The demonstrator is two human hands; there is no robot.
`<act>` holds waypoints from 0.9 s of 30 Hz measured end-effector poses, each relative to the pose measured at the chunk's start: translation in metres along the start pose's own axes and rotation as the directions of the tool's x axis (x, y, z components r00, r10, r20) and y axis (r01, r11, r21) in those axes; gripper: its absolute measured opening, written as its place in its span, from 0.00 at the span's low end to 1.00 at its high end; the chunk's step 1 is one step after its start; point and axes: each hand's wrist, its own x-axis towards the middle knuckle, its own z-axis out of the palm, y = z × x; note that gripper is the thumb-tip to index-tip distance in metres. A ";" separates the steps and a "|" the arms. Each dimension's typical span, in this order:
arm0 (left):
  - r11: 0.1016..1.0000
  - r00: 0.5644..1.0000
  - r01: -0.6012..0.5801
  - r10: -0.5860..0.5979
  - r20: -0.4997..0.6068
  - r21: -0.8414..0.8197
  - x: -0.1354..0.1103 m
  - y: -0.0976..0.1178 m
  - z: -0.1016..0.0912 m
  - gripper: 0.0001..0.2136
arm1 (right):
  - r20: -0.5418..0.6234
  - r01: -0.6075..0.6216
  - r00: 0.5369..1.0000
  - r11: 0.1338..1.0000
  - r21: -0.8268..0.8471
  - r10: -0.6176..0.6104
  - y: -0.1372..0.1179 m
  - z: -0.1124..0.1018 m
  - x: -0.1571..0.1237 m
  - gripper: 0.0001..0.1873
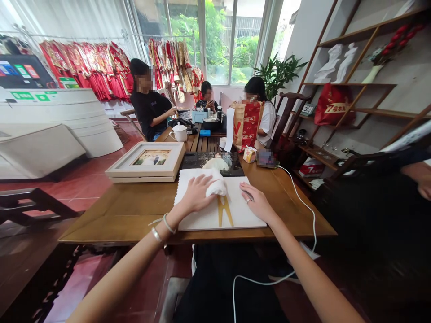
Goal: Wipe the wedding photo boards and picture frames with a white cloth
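Observation:
A white board or pad (198, 220) lies flat near the table's front edge. On it is a flat gold piece (224, 213) with two splayed legs, its upper end hidden by a wadded white cloth (218, 186). My left hand (195, 193) has its thumb and fingers around the cloth, over the gold piece. My right hand (257, 202) rests on the board's right side with fingers stretched out. A small dark patch shows under those fingers; I cannot tell what it is.
A framed photo (148, 159) lies at the left, and a lidded white cup (179, 132) stands behind it. Beyond the board are a dark panel (232, 163), a small box (249, 154) and a paper bag (248, 125). A white cable (308, 206) crosses the right side. People sit at the far end.

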 end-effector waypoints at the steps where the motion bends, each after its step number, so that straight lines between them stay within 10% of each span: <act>1: 1.000 1.000 0.013 -0.014 -0.008 -0.019 0.009 -0.003 0.001 0.25 | 0.001 -0.001 1.000 1.000 -0.001 0.001 0.000 0.000 0.000 0.17; 14: 0.997 0.998 -0.064 0.063 -0.021 -0.046 0.044 0.040 0.009 0.22 | 0.010 -0.009 1.000 1.000 0.019 0.009 0.000 0.000 0.002 0.20; 27: 0.984 0.984 -0.177 0.177 -0.008 0.018 -0.077 0.102 0.010 0.35 | -0.018 0.031 0.999 0.998 0.046 -0.031 0.003 0.001 0.002 0.19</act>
